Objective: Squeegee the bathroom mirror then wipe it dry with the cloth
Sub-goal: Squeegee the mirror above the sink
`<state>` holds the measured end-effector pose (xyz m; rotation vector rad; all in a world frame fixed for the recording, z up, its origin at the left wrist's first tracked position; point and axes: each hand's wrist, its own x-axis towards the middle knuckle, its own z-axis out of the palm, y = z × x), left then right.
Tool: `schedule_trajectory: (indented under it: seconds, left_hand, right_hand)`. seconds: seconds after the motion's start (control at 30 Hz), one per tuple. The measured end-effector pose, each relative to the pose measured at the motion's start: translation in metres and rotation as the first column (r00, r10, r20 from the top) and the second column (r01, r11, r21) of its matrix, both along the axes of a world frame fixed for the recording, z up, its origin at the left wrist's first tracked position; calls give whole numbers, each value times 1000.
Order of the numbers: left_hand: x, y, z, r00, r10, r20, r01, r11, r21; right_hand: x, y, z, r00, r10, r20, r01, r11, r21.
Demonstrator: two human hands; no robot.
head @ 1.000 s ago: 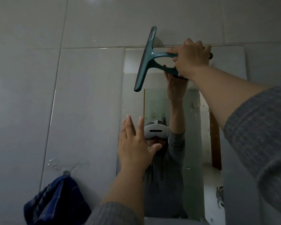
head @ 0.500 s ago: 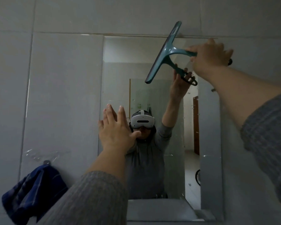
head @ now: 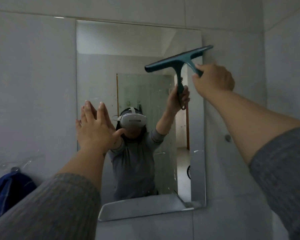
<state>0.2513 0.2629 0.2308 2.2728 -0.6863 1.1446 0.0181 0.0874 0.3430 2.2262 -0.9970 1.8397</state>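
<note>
A tall frameless mirror (head: 97, 54) hangs on the grey tiled wall. My right hand (head: 213, 80) grips the handle of a teal squeegee (head: 177, 61), whose blade lies nearly level across the mirror's upper right edge. My left hand (head: 95, 127) is flat and spread, fingers up, at the mirror's left edge, holding nothing. A dark blue cloth (head: 9, 187) hangs from a wall hook at the lower left. The mirror shows a person with a white headset and both raised arms.
Grey tiles (head: 33, 84) surround the mirror on all sides. A small hook (head: 16, 168) holds the cloth. A ledge or sink rim is reflected along the mirror's bottom (head: 137, 207). A round knob (head: 228, 138) sits on the wall right of the mirror.
My right hand has swung the squeegee from near upright at the mirror's top to nearly level at its upper right. My view shifted left. The left hand stayed spread at the mirror's left side.
</note>
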Motion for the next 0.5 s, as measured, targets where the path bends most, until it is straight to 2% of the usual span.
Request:
schedule_trajectory:
  seconds: [0.07, 0.23, 0.37, 0.43, 0.5]
  left_hand:
    - [1, -1, -1, 1000, -23, -6, 23, 1000, -12]
    - [2, 1, -2, 997, -78, 10, 79, 996, -41]
    - [2, 12, -18, 996, -83, -23, 82, 995, -51]
    - [3, 16, -28, 996, -82, -46, 81, 996, -31]
    - [3, 18, -33, 995, -82, -51, 82, 997, 8]
  right_hand:
    - [9, 4, -13, 998, 30, 60, -31, 999, 27]
    - [36, 25, -35, 940, 208, 272, -265, 945, 194]
    - [62, 55, -50, 795, 353, 493, -527, 805, 272]
    - [77, 72, -56, 741, 398, 541, -597, 758, 262]
    - [91, 89, -59, 732, 432, 527, -617, 748, 243]
